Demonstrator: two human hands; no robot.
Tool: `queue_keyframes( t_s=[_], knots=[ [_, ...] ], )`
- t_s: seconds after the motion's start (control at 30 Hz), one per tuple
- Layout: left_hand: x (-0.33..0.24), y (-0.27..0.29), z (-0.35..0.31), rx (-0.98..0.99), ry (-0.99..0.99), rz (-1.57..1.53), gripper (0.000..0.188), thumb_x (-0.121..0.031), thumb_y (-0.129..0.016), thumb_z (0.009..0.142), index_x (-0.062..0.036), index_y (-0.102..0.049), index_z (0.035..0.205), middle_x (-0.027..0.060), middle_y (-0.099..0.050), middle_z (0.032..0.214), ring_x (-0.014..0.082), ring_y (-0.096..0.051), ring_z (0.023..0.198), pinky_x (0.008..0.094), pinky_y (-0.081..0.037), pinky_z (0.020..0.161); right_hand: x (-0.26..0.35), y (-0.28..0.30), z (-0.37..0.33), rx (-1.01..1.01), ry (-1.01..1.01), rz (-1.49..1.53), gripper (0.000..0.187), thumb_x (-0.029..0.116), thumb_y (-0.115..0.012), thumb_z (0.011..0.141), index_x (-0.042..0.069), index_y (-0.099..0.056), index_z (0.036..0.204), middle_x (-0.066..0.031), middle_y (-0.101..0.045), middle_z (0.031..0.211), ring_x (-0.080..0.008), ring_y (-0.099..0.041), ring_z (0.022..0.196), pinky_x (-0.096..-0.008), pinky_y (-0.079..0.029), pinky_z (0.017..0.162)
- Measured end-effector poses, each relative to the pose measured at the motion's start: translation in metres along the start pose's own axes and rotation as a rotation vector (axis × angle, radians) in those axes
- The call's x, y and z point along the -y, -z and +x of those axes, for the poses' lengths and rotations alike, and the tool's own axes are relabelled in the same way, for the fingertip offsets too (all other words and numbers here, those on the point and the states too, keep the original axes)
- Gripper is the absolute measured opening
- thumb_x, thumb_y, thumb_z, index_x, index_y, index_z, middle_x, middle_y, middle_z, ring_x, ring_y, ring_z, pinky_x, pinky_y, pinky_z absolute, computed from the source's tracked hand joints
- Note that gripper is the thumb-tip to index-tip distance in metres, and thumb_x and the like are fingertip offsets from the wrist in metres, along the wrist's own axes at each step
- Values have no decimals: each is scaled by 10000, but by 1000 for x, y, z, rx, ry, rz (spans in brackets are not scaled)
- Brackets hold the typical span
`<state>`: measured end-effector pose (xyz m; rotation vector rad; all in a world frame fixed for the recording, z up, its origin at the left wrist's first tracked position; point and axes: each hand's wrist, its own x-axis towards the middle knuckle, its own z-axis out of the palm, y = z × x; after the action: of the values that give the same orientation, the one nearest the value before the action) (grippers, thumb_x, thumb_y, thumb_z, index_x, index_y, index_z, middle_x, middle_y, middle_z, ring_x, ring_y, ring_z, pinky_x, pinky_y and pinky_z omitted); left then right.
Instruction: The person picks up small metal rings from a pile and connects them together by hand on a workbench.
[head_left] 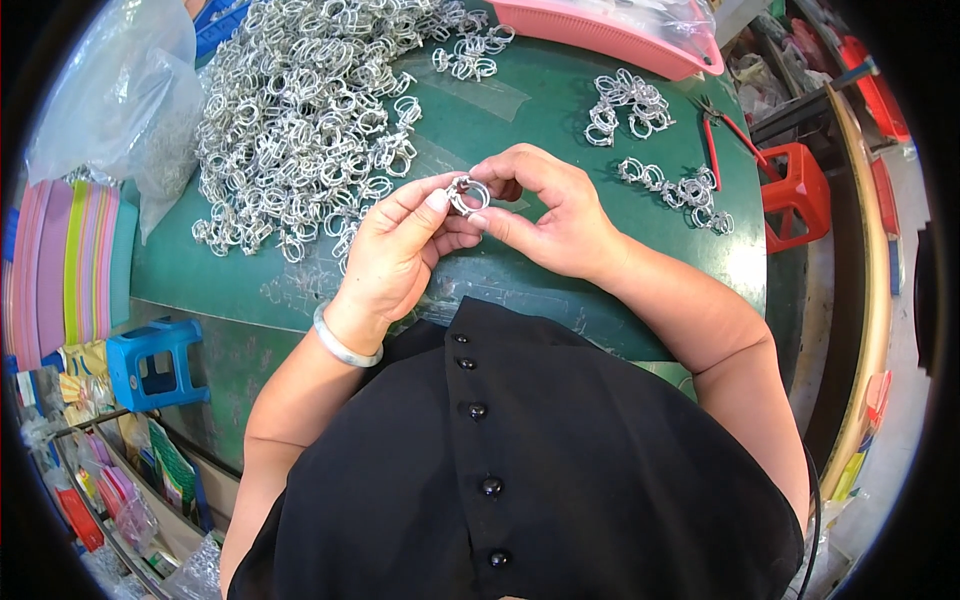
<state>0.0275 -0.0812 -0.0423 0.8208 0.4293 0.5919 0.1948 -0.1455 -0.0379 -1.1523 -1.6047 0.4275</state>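
A silver ring that looks like a double-wire hose clamp [484, 192] is held between both hands just above the green table. My left hand [392, 250], with a pale bangle [345, 340] at the wrist, pinches the clamp's left side between thumb and fingers. From the other side, my right hand [562, 214] closes on the ring, thumb at its lower edge and fingertips at the top. Beyond my left hand rises a big heap of similar clamps [300, 120]. Two small groups of clamps, a far one [628, 104] and a nearer one [690, 192], lie to the right.
Red-handled pliers [712, 150] lie at the table's right edge. A pink basket [610, 38] stands at the far side. Clear plastic bags [120, 90] bulge at the far left. A red stool [798, 195] and a blue stool [157, 365] flank the green table [520, 262].
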Motion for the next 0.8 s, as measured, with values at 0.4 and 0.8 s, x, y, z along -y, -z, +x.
queue_keyframes(
  t_s=[0.4,0.8],
  knots=[
    [0,1,1,-5,-14,41,253,-120,-467,888,-13,-532,1109,69,-600,950,142,-573,788,280,-477,734,-1,0,-1,-20,-24,25,277,36,-657,705,8,-555,962,-60,-550,804,-134,-544,694,-238,-451,605],
    [-3,0,1,-9,-11,16,249,-115,-491,878,-1,-532,1097,72,-600,901,128,-580,750,252,-478,692,-2,-1,-1,-21,-13,42,346,2,-654,697,10,-529,1020,-69,-548,869,-143,-549,757,-242,-455,639]
  ],
)
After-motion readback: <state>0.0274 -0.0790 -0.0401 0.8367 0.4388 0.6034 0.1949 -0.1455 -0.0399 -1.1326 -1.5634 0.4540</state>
